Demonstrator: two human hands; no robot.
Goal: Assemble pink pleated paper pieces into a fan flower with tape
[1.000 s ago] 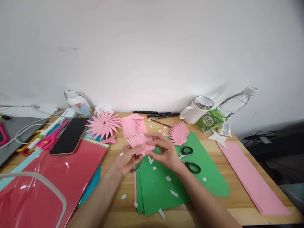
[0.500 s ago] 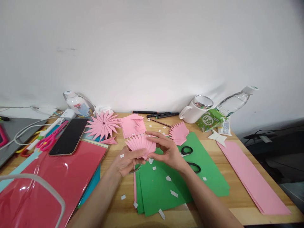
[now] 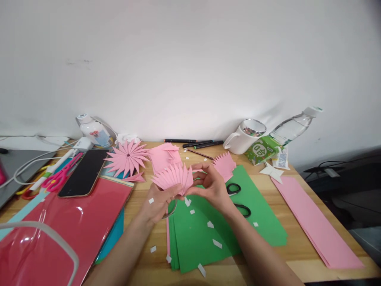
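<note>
A pleated pink paper fan (image 3: 172, 176) with a row of pointed tips is held up over the table's middle. My left hand (image 3: 159, 203) grips its lower left part, thumb on the front. At the fan's right end, my right hand (image 3: 212, 187) is closed with curled fingers, its thumb at the lower corner; its fingertips are partly hidden. Beneath the hands lie green paper sheets (image 3: 214, 234) with white paper scraps (image 3: 217, 243) on them. Black-handled scissors (image 3: 243, 210) rest there, partly behind my right forearm. Another pink paper fan (image 3: 224, 165) lies just beyond my right hand.
A round pink paper flower (image 3: 127, 155) and pink paper squares (image 3: 160, 155) lie behind. At left are a phone (image 3: 85, 172), pink scissors (image 3: 61, 174) and red sheets (image 3: 77, 222). A mug (image 3: 245, 137), a bottle (image 3: 293, 127) and pink strips (image 3: 315, 222) are at right.
My right hand has shifted slightly right, from over the fan's front to its right edge. More of the fan's right-hand points now show. My left hand keeps its grip.
</note>
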